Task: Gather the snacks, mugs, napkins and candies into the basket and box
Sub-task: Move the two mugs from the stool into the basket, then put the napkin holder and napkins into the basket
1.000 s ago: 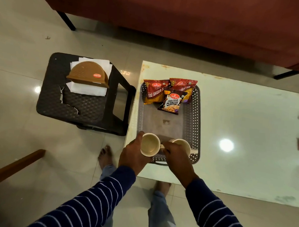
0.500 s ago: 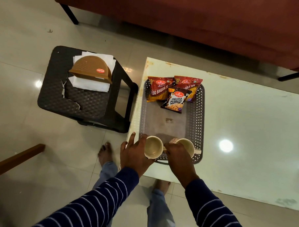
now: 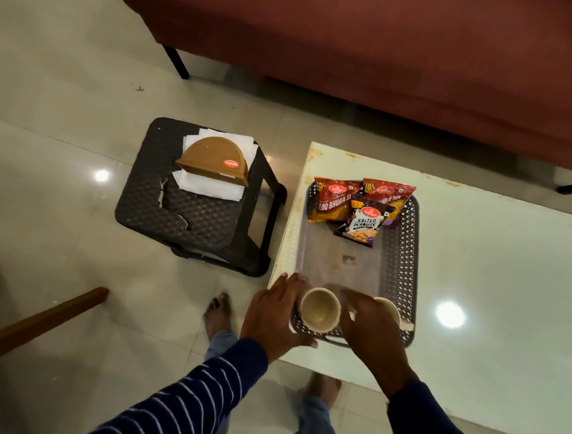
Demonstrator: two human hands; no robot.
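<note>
Cream mug (image 3: pixel 320 309) in basket (image 3: pixel 407 255), between left hand (image 3: pixel 270 314), right hand (image 3: pixel 368 322).

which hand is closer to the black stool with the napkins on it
Left. The left hand is at the basket's near-left corner, the side facing the stool. The right hand is farther, past the cream mug.

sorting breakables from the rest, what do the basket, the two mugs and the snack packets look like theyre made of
The basket looks like moulded plastic, dark and matte: its walls are a regular perforated lattice. The left mug and the right mug look like cream ceramic with a smooth finish, though glazed-looking plastic cannot be ruled out. The snack packets look like glossy printed plastic film, with crinkled, sealed edges.
</note>
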